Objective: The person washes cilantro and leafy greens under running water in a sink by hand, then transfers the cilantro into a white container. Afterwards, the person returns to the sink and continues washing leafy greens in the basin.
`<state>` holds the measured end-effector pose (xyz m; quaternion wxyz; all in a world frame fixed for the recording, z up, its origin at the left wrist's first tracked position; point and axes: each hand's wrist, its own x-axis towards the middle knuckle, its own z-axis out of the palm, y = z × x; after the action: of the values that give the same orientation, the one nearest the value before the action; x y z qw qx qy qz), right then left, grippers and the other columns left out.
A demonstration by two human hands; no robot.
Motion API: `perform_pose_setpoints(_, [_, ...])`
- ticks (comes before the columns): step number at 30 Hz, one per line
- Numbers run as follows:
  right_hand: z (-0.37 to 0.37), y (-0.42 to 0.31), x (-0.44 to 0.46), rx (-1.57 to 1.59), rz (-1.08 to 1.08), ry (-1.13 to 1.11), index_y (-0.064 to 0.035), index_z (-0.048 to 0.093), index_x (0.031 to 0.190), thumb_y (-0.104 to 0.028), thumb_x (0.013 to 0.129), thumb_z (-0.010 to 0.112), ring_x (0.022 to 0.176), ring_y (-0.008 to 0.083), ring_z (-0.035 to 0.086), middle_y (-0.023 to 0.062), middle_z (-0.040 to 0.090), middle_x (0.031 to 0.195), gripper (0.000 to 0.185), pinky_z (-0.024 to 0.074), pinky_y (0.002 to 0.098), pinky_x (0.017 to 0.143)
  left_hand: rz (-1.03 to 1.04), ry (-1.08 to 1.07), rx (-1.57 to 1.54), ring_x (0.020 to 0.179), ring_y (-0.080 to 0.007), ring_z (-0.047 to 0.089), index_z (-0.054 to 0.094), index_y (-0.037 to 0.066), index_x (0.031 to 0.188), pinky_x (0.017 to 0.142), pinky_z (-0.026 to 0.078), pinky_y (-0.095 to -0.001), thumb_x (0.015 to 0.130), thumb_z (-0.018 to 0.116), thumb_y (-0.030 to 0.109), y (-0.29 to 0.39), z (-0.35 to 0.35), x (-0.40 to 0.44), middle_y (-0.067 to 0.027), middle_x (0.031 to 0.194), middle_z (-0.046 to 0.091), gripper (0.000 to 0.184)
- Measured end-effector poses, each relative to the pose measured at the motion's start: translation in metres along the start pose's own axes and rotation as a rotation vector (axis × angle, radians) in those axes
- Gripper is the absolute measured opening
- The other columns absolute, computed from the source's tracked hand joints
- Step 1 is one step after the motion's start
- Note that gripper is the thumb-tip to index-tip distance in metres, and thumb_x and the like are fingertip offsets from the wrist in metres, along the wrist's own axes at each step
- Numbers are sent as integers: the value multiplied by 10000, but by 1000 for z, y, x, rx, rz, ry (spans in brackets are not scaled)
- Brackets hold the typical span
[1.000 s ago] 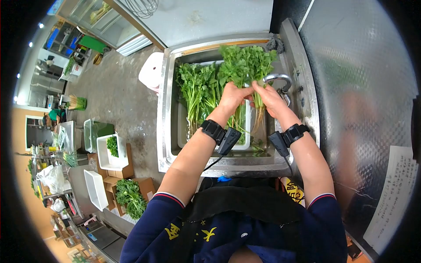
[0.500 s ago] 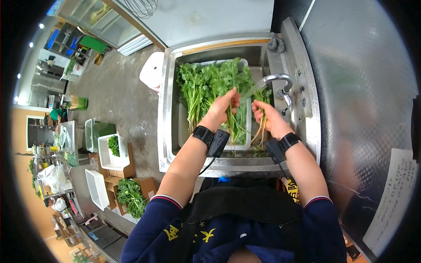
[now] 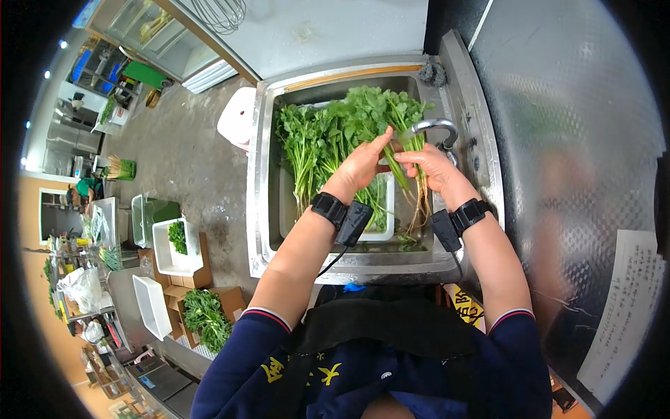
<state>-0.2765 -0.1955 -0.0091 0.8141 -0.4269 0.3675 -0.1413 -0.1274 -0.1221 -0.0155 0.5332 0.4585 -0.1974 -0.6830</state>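
My left hand point(image 3: 363, 164) is closed around stems of a leafy green herb that looks like cilantro, its thumb pointing up. My right hand point(image 3: 434, 166) grips a cilantro bunch point(image 3: 423, 190) whose long stems and brownish roots hang below the fingers. The two hands are close together under the curved faucet point(image 3: 438, 124). To their left, more cilantro point(image 3: 301, 140) lies over a white tub point(image 3: 381, 236) in the steel sink point(image 3: 255, 202). Leaves hide much of the tub, and the left fingertips are partly hidden.
A steel scrubber point(image 3: 433, 71) sits at the sink's back right corner. A white stool point(image 3: 237, 117) stands left of the sink. Farther left are white bins point(image 3: 153, 306), cardboard boxes point(image 3: 227, 302) and a heap of greens point(image 3: 206, 321). A steel surface point(image 3: 572, 174) rises at right.
My left hand has moved right with stems in it, close to the right hand. The right hand has risen slightly, and leaves now spread under the faucet.
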Motion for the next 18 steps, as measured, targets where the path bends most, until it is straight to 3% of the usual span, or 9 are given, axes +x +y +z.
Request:
perform_pose_setpoints(3, [2, -1, -1, -28, -26, 33, -31, 565, 672, -120, 711, 672, 497, 95, 455, 21, 500, 562, 145, 349, 224, 464, -69, 11, 181, 968, -181, 528, 548, 47, 1119, 792, 470, -347, 863, 494, 438, 1, -2, 0, -81, 1087, 550, 471])
perform_pose_setpoints(5, [-4, 1, 4, -60, -41, 66, -37, 562, 654, -125, 709, 672, 495, 101, 456, 25, 503, 561, 151, 349, 230, 465, 5, 37, 353, 916, -174, 549, 593, -9, 1006, 736, 500, -347, 840, 559, 386, 6, 3, -8, -101, 1014, 578, 430])
perform_pose_setpoints(6, [-6, 0, 5, -91, -60, 98, -42, 559, 635, -129, 706, 672, 493, 106, 457, 28, 506, 561, 159, 350, 236, 465, -73, 41, 300, 876, -174, 574, 589, -41, 987, 732, 509, -338, 816, 608, 275, 9, -1, -7, -106, 967, 595, 360])
perform_pose_setpoints(7, [-6, 0, 6, -90, -59, 93, -42, 559, 635, -129, 706, 672, 493, 106, 457, 28, 506, 561, 159, 350, 236, 465, -73, 46, 301, 876, -174, 574, 589, -41, 987, 732, 509, -338, 816, 608, 275, 9, -5, -7, -106, 967, 595, 360])
perform_pose_setpoints(10, [-10, 1, 9, -57, -68, 116, -41, 564, 644, -138, 690, 695, 492, 112, 461, 30, 516, 577, 169, 351, 236, 464, -65, 6, 119, 829, -198, 604, 585, -50, 972, 696, 535, -340, 772, 606, 103, 12, -10, -11, -114, 947, 604, 253])
perform_pose_setpoints(14, [-1, -6, 1, -125, -80, 138, -2, 588, 770, -121, 671, 711, 505, 95, 465, 27, 539, 636, 198, 347, 221, 455, 19, -16, 91, 857, -204, 599, 591, -17, 972, 749, 489, -341, 728, 596, 40, 14, -10, -9, -88, 967, 604, 251])
perform_pose_setpoints(18, [1, -5, 2, -226, -156, 107, 14, 602, 786, -117, 664, 713, 515, 92, 472, 27, 551, 647, 211, 346, 222, 453, 53, 41, 117, 845, -186, 592, 589, -10, 957, 722, 475, -330, 726, 593, 46, 14, -6, -9, -80, 946, 601, 238])
